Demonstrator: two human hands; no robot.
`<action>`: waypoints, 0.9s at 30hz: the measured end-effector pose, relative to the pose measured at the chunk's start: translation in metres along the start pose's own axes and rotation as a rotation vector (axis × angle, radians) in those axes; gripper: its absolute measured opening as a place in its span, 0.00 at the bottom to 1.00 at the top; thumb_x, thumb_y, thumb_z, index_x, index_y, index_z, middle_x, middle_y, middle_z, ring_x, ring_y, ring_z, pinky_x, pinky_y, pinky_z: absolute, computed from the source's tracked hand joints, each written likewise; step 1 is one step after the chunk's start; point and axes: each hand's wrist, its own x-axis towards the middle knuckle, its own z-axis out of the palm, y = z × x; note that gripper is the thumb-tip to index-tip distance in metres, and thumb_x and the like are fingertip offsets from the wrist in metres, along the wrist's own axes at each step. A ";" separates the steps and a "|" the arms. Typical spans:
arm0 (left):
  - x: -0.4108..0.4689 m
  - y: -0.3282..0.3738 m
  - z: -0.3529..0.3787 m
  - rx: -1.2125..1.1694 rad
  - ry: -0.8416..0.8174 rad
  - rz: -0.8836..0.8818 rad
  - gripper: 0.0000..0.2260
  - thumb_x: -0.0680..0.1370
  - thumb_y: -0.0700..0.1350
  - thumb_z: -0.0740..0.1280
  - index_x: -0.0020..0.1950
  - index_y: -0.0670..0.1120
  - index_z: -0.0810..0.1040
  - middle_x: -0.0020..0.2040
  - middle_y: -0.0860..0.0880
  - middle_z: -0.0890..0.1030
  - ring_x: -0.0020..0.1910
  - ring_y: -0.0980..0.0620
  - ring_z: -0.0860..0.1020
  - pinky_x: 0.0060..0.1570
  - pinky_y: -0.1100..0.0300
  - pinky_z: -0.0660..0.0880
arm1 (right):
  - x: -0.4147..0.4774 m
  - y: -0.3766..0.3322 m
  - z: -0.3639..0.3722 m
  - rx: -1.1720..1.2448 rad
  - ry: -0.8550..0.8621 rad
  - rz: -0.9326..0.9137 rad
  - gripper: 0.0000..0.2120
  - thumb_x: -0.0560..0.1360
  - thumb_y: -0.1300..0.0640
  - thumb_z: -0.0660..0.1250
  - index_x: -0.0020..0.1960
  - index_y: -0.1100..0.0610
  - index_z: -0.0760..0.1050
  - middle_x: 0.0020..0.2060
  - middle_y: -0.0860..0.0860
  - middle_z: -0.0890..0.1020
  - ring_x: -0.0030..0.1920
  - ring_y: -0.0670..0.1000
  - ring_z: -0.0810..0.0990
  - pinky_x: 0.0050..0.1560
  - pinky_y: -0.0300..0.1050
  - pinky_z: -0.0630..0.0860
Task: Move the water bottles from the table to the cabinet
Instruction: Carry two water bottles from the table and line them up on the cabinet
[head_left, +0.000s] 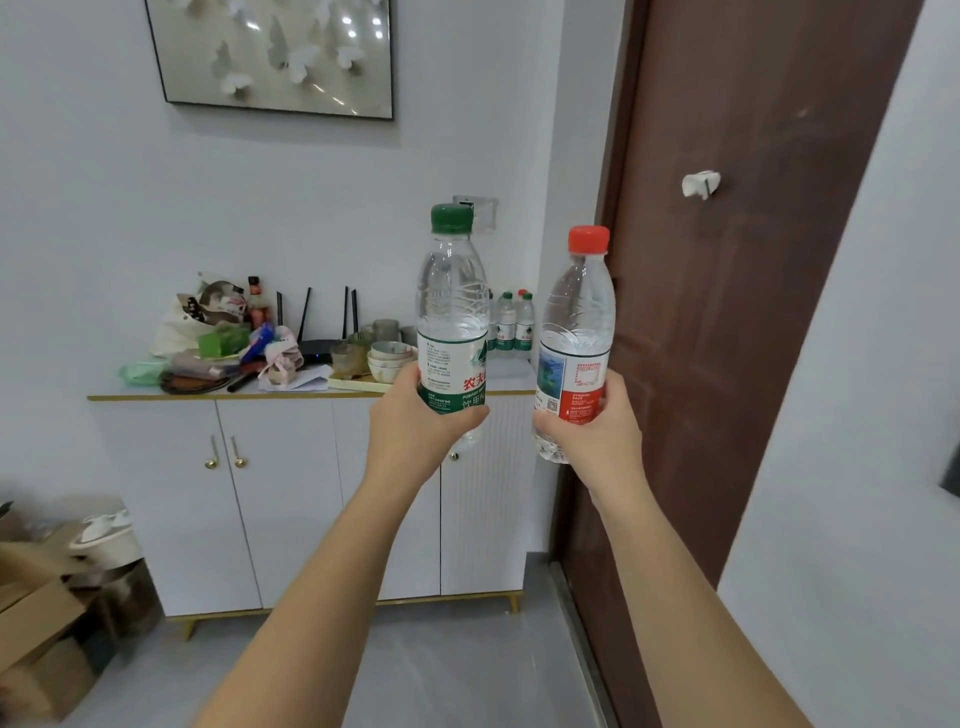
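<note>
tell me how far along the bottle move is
Done: a few bottles already stand at the right end of the cabinet top. In hand: the left hand holds a green-capped bottle and the right hand a red-capped bottle, both upright in the air in front of the cabinet. Left: setting these two down. The table is out of view, so whether more remain cannot be told.

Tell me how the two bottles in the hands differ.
The green-capped bottle has a green and white label; the red-capped bottle has a red and white label with a blue picture. The left hand holds the green-capped bottle, the right hand the red-capped bottle. Both are clear plastic, capped, upright and gripped round the lower half, in front of the cabinet.
</note>
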 end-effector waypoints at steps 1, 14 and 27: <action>0.013 -0.007 0.007 0.003 0.001 0.001 0.26 0.63 0.49 0.79 0.59 0.54 0.76 0.51 0.59 0.81 0.49 0.64 0.78 0.37 0.72 0.71 | 0.014 0.009 0.007 0.003 0.002 0.004 0.34 0.64 0.58 0.80 0.65 0.46 0.69 0.53 0.41 0.80 0.52 0.43 0.81 0.55 0.48 0.81; 0.196 -0.100 0.110 0.016 0.034 -0.012 0.25 0.64 0.48 0.80 0.56 0.55 0.74 0.47 0.61 0.79 0.46 0.67 0.77 0.35 0.75 0.71 | 0.221 0.116 0.081 -0.042 0.019 0.044 0.31 0.63 0.58 0.80 0.61 0.44 0.70 0.45 0.37 0.79 0.47 0.40 0.80 0.50 0.43 0.78; 0.344 -0.193 0.201 0.060 -0.051 -0.073 0.24 0.64 0.48 0.79 0.55 0.53 0.73 0.43 0.61 0.77 0.42 0.66 0.75 0.35 0.70 0.69 | 0.361 0.219 0.130 -0.083 0.026 0.083 0.31 0.63 0.61 0.80 0.61 0.48 0.69 0.50 0.44 0.80 0.52 0.49 0.81 0.55 0.47 0.79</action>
